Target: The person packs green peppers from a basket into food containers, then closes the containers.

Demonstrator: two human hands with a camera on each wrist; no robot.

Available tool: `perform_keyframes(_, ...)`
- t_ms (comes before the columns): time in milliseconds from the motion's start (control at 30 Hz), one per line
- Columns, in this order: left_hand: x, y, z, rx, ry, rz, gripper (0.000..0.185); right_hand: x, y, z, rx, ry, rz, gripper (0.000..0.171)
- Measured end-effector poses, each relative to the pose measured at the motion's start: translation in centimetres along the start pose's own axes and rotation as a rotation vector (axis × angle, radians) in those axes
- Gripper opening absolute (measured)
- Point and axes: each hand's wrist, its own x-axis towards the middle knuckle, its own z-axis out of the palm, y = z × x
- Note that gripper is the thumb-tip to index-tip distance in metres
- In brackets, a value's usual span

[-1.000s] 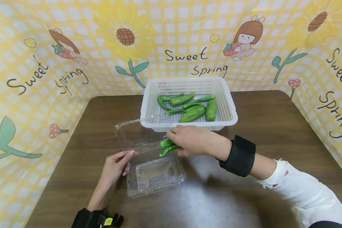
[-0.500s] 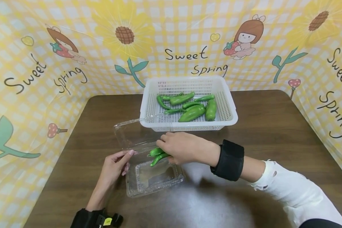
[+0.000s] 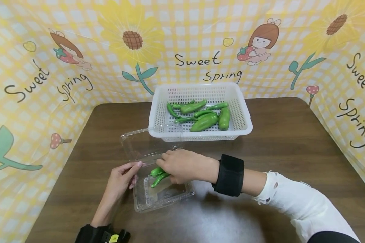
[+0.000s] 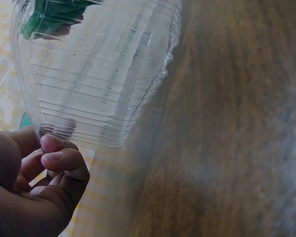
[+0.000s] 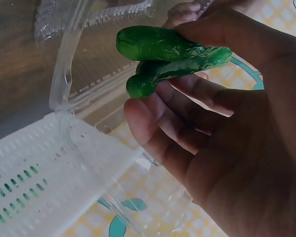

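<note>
Left hand [image 3: 121,177] pinches the clear box [image 3: 162,203] base at ten o'clock, likely steadying it; right hand [image 3: 187,166] fingers hold two peppers [image 5: 150,43]

Can see bright green on the held peppers [image 5: 150,43] and pretty much the same on the basket peppers [image 3: 204,122]. Goes plain white for the basket [image 3: 207,136], see-through for the plastic box [image 3: 140,203], streaky brown woodgrain for the table [image 3: 276,135]. Then runs yellow-and-white gingham all over the backdrop [image 3: 188,23], plus yellow sunflowers [image 3: 132,40], black lettering [image 3: 197,61] and white-dotted red hearts [image 3: 312,89]. Hits solid black on the right wrist strap [image 3: 228,175], plain white on the right sleeve [image 3: 304,199].
</note>
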Motion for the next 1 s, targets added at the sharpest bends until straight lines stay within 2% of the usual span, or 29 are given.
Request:
perform_keyframes(400,-0.1,0.0,0.0,-0.005,-0.003,-0.012,0.041,1.4,-1.0,1.6,-0.013,-0.038,0.010,0.039)
perform_keyframes(800,-0.2,0.1,0.1,0.000,-0.007,0.002,0.040,2.0,-1.7,3.2,-0.157,-0.019,0.052,0.031)
perform_keyframes(1000,-0.3,0.2,0.2,-0.009,-0.006,-0.002,0.040,2.4,-1.9,3.7,-0.218,-0.048,0.083,0.025)
